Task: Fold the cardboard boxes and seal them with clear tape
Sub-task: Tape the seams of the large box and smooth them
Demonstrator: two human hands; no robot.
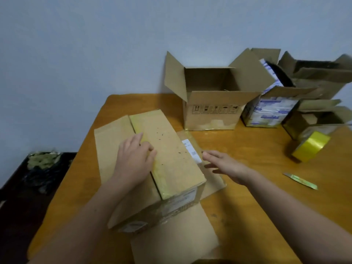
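Cardboard box [171, 155] is lying on the near-left part of the table [247, 145], right under your hands. Its upper flaps are folded shut, and a strip of yellowish tape [161, 181] is running along the centre seam and down over the near edge.

Your left hand [133, 159] is resting on that seam. Its fingers [137, 139] are lying loosely together, slightly bent, pressing on the tape and clamped on nothing. Your right hand [226, 166] is hovering just beside the box's right side, its fingers [211, 154] spread apart and holding nothing.

Flaps at the other end are splaying flat on the table around the base. I am judging from this that you are finishing one sealed face, while the opposite end is waiting to be folded and taped.

Plenty is remaining. An open box [209, 111] is standing at the back with its flaps up. A blue-printed box [270, 111] is standing beside it, and a dark box [314, 77] and a small box [297, 122] are gaping at the far right, none of them closed.

The tape roll [310, 146] is lying on its side, well apart from your right hand. The cutter blade [300, 181] is lying nearer to you, so you are likely needing both again soon.
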